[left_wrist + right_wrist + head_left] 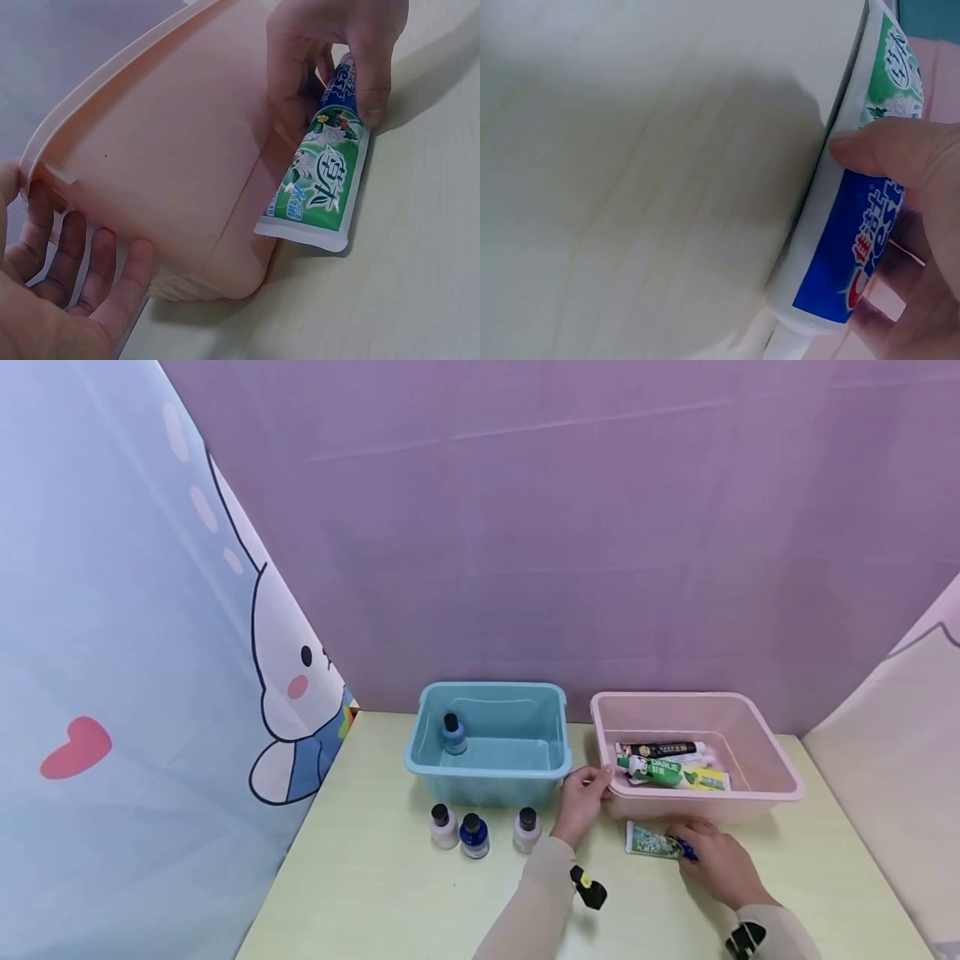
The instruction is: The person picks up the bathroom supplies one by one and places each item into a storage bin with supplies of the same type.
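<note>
My right hand [716, 860] grips a green, blue and white toothpaste tube [651, 842] by its capped half, just in front of the pink bin [783, 789]. Close up in the right wrist view, the thumb lies across the tube [840, 247], whose white cap points down. With its thumb by the rim and its fingers beneath, my left hand [581, 803] holds the pink bin's near left corner. Inside that bin lie several toothpaste tubes, a green and yellow one [675, 773] on top and a black one [660, 749] behind it.
A blue bin [491, 789] stands left of the pink one, with a blue bottle [454, 737] inside. Before it on the table [360, 877] are two pale bottles [444, 831] and a dark blue bottle [474, 839]. A purple cloth [525, 543] hangs behind.
</note>
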Demonstrator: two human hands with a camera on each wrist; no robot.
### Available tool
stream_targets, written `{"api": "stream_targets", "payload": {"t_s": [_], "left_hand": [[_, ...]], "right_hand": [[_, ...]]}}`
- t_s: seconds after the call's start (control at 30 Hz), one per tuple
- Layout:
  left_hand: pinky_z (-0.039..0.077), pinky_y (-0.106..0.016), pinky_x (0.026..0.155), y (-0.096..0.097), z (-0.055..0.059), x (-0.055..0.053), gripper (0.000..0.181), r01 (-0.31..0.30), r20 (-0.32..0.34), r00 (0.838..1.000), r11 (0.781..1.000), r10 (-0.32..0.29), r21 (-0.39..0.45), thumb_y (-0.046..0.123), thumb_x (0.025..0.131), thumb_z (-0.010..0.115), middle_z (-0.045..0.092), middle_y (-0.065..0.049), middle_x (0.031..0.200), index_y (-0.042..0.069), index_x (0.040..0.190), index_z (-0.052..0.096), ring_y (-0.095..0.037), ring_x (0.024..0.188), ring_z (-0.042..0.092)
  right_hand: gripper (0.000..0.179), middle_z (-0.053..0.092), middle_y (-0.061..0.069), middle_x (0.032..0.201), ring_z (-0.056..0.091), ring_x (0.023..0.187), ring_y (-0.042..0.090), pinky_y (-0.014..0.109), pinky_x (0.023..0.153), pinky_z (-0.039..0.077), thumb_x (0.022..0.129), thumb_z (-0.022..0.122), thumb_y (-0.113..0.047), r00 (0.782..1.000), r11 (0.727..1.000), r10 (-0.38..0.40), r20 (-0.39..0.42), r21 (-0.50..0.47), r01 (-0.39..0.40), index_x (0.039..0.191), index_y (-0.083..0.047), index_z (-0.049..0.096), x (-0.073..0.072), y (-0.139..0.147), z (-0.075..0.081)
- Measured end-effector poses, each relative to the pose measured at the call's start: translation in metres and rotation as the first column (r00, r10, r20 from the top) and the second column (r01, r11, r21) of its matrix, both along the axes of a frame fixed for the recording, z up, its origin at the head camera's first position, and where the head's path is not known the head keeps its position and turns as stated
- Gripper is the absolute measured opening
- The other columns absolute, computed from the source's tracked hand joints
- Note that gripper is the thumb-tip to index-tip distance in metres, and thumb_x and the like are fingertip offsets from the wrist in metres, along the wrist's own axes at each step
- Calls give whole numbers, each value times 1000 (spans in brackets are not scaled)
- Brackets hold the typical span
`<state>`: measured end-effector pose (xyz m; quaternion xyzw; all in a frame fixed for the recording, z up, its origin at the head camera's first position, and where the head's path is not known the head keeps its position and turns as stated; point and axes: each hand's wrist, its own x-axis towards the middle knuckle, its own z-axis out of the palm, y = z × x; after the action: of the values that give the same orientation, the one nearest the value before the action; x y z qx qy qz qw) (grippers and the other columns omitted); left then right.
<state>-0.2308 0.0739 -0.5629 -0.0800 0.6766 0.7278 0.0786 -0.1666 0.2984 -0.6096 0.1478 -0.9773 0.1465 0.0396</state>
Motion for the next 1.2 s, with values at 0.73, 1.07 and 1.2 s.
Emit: {"api": "stream_targets", "payload": {"t_s": [0.73,1.07,1.2], "left_hand": [[59,-49,91,1,-3,-1,29,-17,-15,1000,1000,17,10,34,100,66,65,1,89,6,98,71,-30,95,69],[60,-43,89,2,-3,-3,27,-22,2,1000,1000,22,11,34,100,67,66,1,90,8,99,71,-16,86,66],[61,-38,86,2,-3,-2,27,-19,3,1000,1000,19,10,34,100,67,66,2,90,7,100,71,-12,83,64]], "right_hand": [[40,73,12,112,70,98,35,55,77,57,73,87,-13,998,1000,15,-56,2,-15,111,-12,74,7,4,9],[42,73,13,114,70,99,36,55,77,57,72,89,-12,993,999,29,-116,-29,-33,111,-12,74,11,5,18],[43,73,10,110,70,95,33,53,75,58,70,89,-11,989,999,38,-146,-18,-41,111,-13,74,12,5,22]]}}
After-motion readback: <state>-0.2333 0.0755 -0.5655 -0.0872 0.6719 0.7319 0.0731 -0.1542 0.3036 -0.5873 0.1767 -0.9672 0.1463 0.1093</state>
